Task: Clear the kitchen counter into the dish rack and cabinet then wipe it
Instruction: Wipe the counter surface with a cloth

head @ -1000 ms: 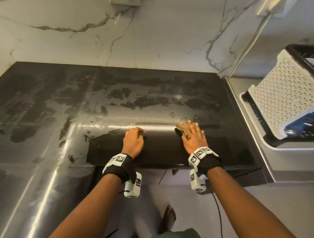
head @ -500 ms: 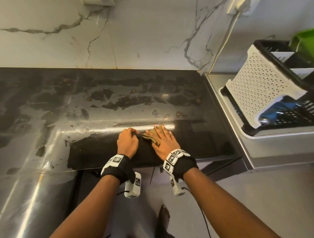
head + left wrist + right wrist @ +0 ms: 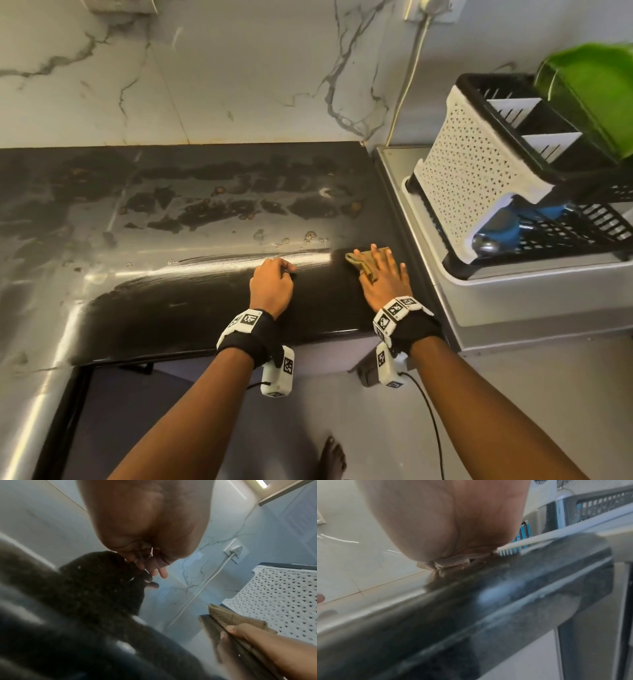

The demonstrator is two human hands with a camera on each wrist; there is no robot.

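From the head view, a dark bench (image 3: 191,308) is seen running from left to right, streaked with wet patches and specks across its far half, while a band along the near edge looks darker. The right hand (image 3: 382,279) is laid flat with fingers straight on a folded tan cloth (image 3: 358,263), which lies on the bench near its right end. The left hand (image 3: 272,286) rests on the bench just left of the cloth, its fingers curled under; nothing can be seen held in it. To the right, on a steel drainboard (image 3: 513,308), a dish rack (image 3: 479,192) is set in a tray. A green plate (image 3: 592,99) is stood in the rack's upper part, and blue items (image 3: 503,228) lie in its lower basket, with something metal beside them. The bench to the left of the hands lies open as far as the frame's left edge.

From the left wrist view, the left hand (image 3: 150,536) is seen from below, fingertips bent onto the dark bench (image 3: 85,601). At lower right the cloth (image 3: 228,616) is pressed under the right hand (image 3: 257,639), with the rack's white lattice wall (image 3: 274,595) just beyond.

From the right wrist view, the right hand (image 3: 450,520) is pressed on the cloth (image 3: 452,563) above the bench's rounded near edge (image 3: 488,608). The rack (image 3: 599,503) is glimpsed at upper right.
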